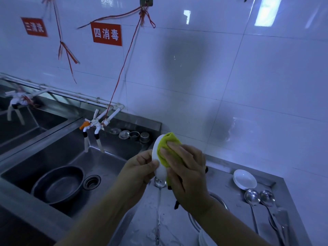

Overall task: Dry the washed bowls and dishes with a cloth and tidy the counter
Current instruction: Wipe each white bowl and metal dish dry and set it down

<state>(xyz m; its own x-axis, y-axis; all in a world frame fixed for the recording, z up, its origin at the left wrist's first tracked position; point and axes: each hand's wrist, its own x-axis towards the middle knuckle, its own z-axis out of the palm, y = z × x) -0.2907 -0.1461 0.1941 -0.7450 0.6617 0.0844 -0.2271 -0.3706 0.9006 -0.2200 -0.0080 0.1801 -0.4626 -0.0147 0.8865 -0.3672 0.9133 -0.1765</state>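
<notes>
My left hand (140, 167) grips the rim of a small white dish (156, 153), held on edge above the counter. My right hand (188, 167) presses a yellow-green cloth (167, 146) into the dish, fingers spread over the cloth. A second white dish (245, 179) lies on the steel counter (221, 176) to the right. Beside it lie two metal ladles (253, 197) and other utensils. Below my hands another ladle (159, 183) lies on the counter. White plates (204, 238) show at the bottom edge, partly hidden by my right forearm.
A steel sink (99, 167) on the left holds a dark metal basin (58, 185) next to the drain (92, 181). Taps (92, 126) stand at the sink's back, with several drain strainers (129, 134) on the ledge. White tiled wall behind.
</notes>
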